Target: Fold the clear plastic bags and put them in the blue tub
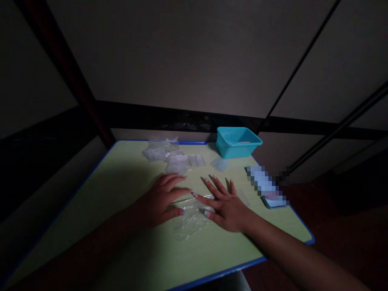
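A clear, crinkled plastic bag [192,220] lies flat on the pale green table [127,246] between my two hands. My left hand [165,199] is at the bag's left side, fingers apart, its index fingertip and thumb at the bag's edge. Spread out over the bag's right part is my right hand [222,204], fingers apart, thumb and index finger on the plastic. Beyond the hands lies a loose group of clear plastic bags [178,161]. A small bluish clear packet [220,163] sits to their right.
A turquoise basket [238,149] stands at the table's back right corner, with something pale inside. A phone-like flat object [266,188], blurred by pixelation, lies along the right edge. A wall panel [169,60] rises behind the table.
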Demonstrator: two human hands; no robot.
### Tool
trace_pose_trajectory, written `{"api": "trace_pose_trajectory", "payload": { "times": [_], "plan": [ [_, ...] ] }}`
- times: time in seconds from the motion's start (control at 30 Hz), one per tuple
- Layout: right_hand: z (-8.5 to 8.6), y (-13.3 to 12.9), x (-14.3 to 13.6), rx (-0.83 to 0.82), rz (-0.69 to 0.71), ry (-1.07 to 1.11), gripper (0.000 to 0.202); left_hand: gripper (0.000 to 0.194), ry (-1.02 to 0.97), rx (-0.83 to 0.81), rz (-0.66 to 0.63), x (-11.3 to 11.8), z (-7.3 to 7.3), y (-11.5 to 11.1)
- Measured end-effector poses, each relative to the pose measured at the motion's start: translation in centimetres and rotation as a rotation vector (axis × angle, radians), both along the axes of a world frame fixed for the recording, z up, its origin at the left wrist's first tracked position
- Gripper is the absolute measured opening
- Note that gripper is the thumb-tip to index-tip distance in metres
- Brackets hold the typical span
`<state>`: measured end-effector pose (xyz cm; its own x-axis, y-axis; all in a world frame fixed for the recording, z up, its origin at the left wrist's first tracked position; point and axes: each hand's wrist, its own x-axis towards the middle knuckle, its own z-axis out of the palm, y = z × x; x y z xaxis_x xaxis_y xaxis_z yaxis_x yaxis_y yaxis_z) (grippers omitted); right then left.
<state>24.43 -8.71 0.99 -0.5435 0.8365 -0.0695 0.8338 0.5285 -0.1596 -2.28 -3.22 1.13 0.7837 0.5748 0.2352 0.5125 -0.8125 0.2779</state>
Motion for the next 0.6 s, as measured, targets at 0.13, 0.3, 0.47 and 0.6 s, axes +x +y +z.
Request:
{"api": "trace_pose_trajectory", "payload": {
  "times": [0.13, 0.3, 0.47, 0.6],
  "plan": [
    [-0.1, 0.1, 0.1, 0.008, 0.013, -0.014, 0.056, 0.067, 0.209, -0.012, 0.053, 0.7, -0.5, -1.1],
    [0.0, 0.1, 0.1, 0.005, 0.020, -0.010, 0.055, 0.057, 0.360, -0.051, 0.088, 1.2, 0.2, -1.9],
    [-0.2, 0.1, 0.2, 0.024, 0.003, -0.002, 0.064, 0.053, 0.412, -0.086, 0.108, 1.1, -0.1, -2.1],
    [-0.4, 0.1, 0.6, 0.020, 0.022, 0.006, 0.066, 0.050, 0.373, -0.078, 0.102, 0.1, -0.8, -1.6]
  ]
}}
